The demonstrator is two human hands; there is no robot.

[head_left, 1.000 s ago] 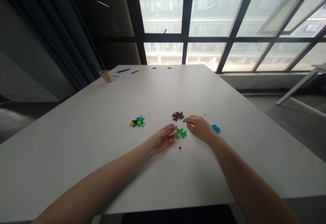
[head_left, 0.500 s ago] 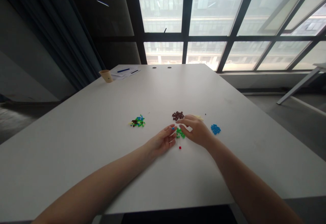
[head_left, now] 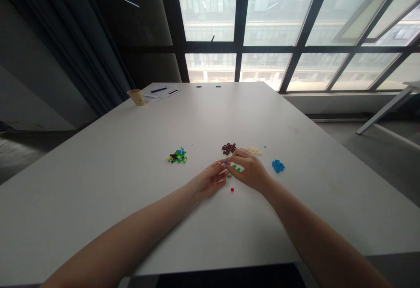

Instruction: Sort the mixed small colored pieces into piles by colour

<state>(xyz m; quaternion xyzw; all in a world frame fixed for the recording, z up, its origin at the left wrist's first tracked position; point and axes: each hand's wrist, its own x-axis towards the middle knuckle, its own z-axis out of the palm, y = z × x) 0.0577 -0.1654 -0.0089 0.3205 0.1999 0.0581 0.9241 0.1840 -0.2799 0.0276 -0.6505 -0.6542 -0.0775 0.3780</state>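
Observation:
My left hand (head_left: 210,181) rests its side on the table and pinches a small blue piece (head_left: 225,163) between thumb and forefinger. From the other side, my right hand (head_left: 251,168) closes its thumb and forefinger on the same piece, which is mostly covered by fingertips. Beneath my right hand lie small green pieces (head_left: 234,167), partly hidden. Just beyond it are a pile of dark brown pieces (head_left: 229,149) and some pale yellow pieces (head_left: 254,150). Nearer to me sits one red piece (head_left: 232,189).
A pile of blue pieces (head_left: 278,166) lies right of my right hand. Left of my hands is a mixed-colour pile (head_left: 177,155). Farther back on the white table (head_left: 210,117) stand a tan cup (head_left: 136,97) and papers (head_left: 160,92) with pens on them.
My right hand has come down and left, its fingertips closing onto the blue piece at my left hand. The pale yellow pieces show more fully; more green ones are covered.

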